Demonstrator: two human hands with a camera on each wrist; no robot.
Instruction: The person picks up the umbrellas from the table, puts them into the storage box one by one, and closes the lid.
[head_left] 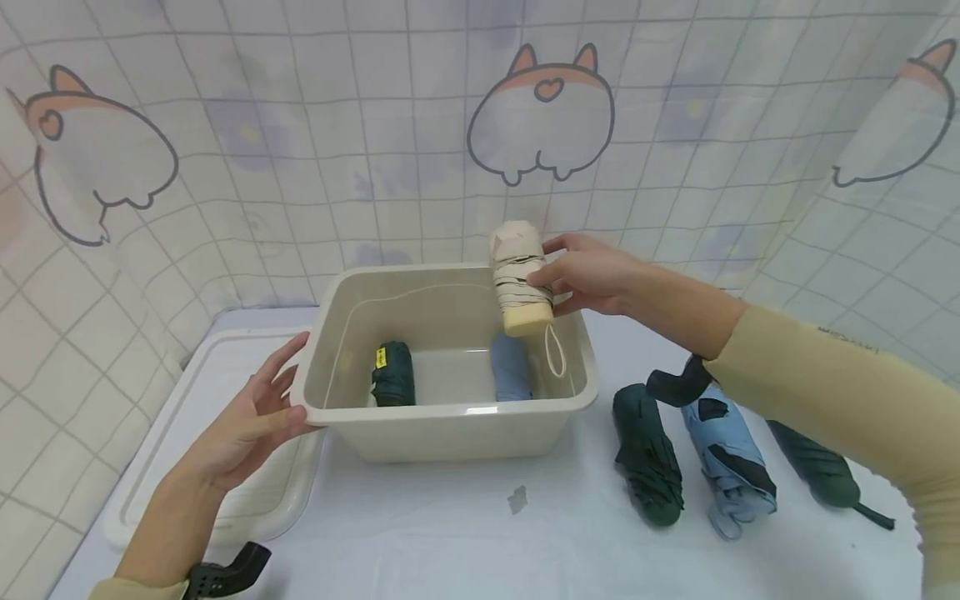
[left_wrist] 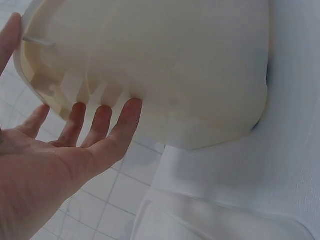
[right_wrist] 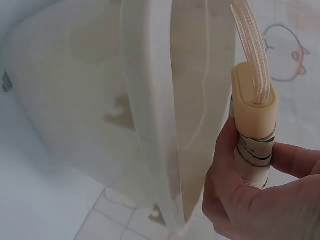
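My right hand (head_left: 592, 271) grips a cream folded umbrella (head_left: 519, 279) above the right side of a beige plastic bin (head_left: 457, 435). The umbrella's pale yellow handle end (right_wrist: 256, 117) points down, with a braided wrist loop (right_wrist: 252, 50) hanging from it in the head view. Inside the bin lie a dark green folded umbrella (head_left: 393, 375) with a yellow label, on the left, and a blue folded umbrella (head_left: 512, 367) beneath the cream one. At the bin's left end, my left hand (head_left: 251, 425) has its fingertips (left_wrist: 132, 105) against the outer wall and its thumb at the rim.
Right of the bin lie a dark green folded umbrella (head_left: 648, 458), a light blue and black one (head_left: 729, 454) and another dark green one (head_left: 821, 471). A whitish lid (head_left: 213, 367) lies flat at the left, partly under the bin. Patterned curtain (head_left: 420, 125) hangs behind.
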